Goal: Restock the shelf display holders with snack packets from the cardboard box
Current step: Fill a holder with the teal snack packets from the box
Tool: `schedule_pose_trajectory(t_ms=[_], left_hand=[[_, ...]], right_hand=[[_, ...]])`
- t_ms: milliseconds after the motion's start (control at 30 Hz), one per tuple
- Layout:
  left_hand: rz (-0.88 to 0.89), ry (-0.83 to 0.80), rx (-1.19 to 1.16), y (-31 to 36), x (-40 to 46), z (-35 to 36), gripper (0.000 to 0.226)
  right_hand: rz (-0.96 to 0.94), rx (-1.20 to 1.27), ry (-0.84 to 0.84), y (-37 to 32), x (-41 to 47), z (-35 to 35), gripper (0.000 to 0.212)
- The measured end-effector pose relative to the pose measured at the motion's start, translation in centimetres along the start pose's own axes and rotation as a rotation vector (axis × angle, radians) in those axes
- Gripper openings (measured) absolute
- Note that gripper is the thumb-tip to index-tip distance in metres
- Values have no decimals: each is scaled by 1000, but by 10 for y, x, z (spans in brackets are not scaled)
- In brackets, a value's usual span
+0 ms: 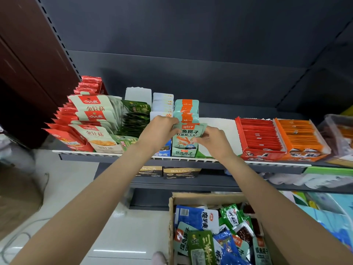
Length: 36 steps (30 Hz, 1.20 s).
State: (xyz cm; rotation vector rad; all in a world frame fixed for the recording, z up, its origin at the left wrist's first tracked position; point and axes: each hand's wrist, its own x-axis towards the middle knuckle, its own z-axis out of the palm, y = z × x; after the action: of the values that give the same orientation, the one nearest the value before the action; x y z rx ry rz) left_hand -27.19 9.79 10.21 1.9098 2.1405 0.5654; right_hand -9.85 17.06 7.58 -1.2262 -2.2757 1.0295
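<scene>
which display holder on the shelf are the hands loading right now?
The mint-green holder with orange-topped packets, the one between the blue holder and the bare white gap. Both the left hand and right hand grip its front mint packet.

Both bare forearms reach up and forward, converging toward the middle of the view. The left hand [159, 129] has its fingers curled forward, apparently pinching with the fingertips, though they are partly hidden. The right hand [212, 141] faces it, thumb and fingers closed in a pinch, a thin ring on one finger.
</scene>
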Motion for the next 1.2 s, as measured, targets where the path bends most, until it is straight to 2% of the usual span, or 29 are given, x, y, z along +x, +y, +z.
schedule_pose_trajectory(t_ms=[67, 167, 267, 400, 467, 567, 633, 733, 833, 1000, 1100, 1200], left_hand=[[-14, -51, 3, -3, 0, 3, 23], [3, -11, -31, 0, 0, 6, 27], [55, 48, 46, 5, 2, 11, 26], [38, 56, 140, 8, 6, 19, 31], [57, 130, 188, 11, 3, 22, 32], [170, 274, 154, 23, -9, 30, 25], [281, 295, 124, 34, -22, 45, 21], [316, 199, 57, 56, -47, 74, 24], [272, 86, -8, 77, -76, 103, 15], [128, -231, 14, 127, -116, 136, 22], [-9, -462, 93, 146, -132, 172, 33], [-185, -736, 198, 147, -152, 212, 67]], right_hand=[[-4, -46, -62, -2, 2, 2, 39], [-53, -26, 79, -5, 5, 8, 34], [-62, -84, 165, -7, 7, 15, 22], [-8, -86, 189, -10, 8, 20, 29], [-21, -68, 231, -10, 3, 19, 33], [-3, -47, 324, -1, -18, 13, 33], [5, -56, 317, 10, -40, 11, 29], [32, -71, 214, 33, -78, 9, 23], [99, -75, 132, 59, -116, 3, 20], [335, -110, -143, 118, -172, -8, 20], [564, -160, -289, 154, -203, -4, 43], [778, -72, -395, 187, -232, 12, 77]])
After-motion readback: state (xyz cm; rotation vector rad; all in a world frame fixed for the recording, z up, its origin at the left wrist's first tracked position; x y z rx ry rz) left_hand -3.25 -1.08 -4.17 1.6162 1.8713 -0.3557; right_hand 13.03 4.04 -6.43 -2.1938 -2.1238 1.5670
